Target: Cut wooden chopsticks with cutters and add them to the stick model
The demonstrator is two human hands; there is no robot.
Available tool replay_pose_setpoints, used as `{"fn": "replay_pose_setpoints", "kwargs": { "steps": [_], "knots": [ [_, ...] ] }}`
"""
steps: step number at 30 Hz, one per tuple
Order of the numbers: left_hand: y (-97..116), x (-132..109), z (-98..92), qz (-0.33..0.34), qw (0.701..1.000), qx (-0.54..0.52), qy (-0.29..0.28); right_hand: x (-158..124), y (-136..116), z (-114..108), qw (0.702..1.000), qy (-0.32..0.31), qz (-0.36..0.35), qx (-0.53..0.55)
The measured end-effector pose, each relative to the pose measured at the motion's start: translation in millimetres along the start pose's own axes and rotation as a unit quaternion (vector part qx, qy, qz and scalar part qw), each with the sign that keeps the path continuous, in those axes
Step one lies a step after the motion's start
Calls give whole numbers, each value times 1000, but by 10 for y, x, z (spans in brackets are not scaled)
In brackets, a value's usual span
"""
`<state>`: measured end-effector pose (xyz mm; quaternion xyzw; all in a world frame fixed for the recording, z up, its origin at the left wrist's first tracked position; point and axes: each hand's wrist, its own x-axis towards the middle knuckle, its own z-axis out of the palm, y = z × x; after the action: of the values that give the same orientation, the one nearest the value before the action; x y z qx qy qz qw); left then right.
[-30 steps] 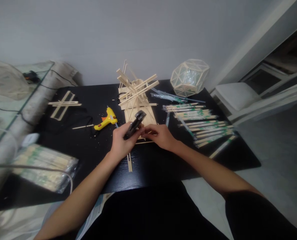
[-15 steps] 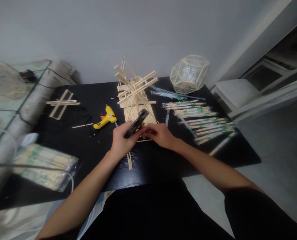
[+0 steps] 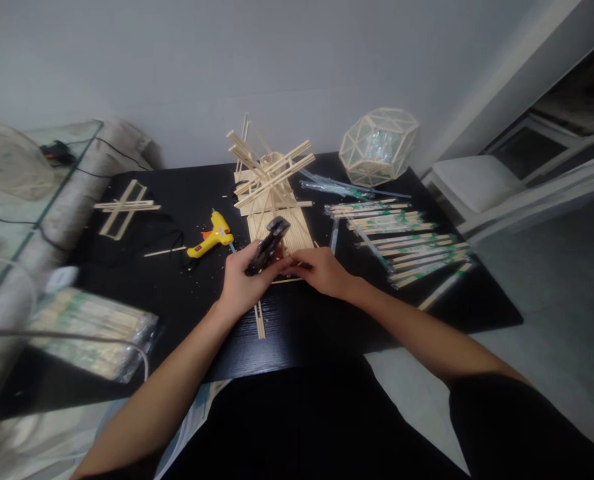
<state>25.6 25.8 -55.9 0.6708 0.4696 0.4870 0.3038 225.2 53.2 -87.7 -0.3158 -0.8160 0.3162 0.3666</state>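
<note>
My left hand is closed around a dark hand tool with a greyish rounded end pointing up and away; its exact kind is unclear. Fingertips of my right hand are pinched together close to my left fingers, and whatever they hold is hidden. Both hands are over the near end of a flat panel of wooden sticks. On that panel, farther back, stands a model of crossed stick bundles. Below my left hand, a few joined sticks lie on the black table.
A yellow glue gun lies left of my hands, near a crossed stick frame. Packaged chopsticks are spread at right, with another plastic-wrapped pack at left. A stick polyhedron stands at the back right, by the wall.
The dark tool in my left hand has tilted and shifted slightly to the left. My right hand stays nearly in place, still pinched.
</note>
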Motion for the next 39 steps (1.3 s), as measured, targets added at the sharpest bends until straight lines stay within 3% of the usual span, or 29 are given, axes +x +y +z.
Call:
{"fn": "replay_pose_setpoints", "kwargs": {
  "steps": [13, 17, 21, 24, 26, 31, 34, 39],
  "knots": [
    [83, -5, -66, -3, 1000, -2, -7, -2, -18, 2, 1000, -1, -18, 6],
    [105, -45, -240, -28, 998, 30, 52, 9, -51, -2, 1000, -3, -24, 14],
    [96, -118, -510, -13, 989, 142, 39, 15, -53, 4, 1000, -6, -23, 11],
    [125, -178, -670, -18, 961, 276, -28, 14, -37, 21, 999, 1, -31, 11],
    [172, -212, -718, -13, 925, 371, -79, 12, -25, 34, 999, 5, -37, 8],
    [318, -239, -664, 25, 831, 532, -159, 8, -1, 57, 999, 11, -45, -5],
    [394, -214, -591, 48, 807, 564, -167, 1, 10, 63, 998, 20, -48, -27],
    [504, -190, -488, 63, 794, 582, -161, -19, 44, 83, 996, 33, -53, -63]
  ]
}}
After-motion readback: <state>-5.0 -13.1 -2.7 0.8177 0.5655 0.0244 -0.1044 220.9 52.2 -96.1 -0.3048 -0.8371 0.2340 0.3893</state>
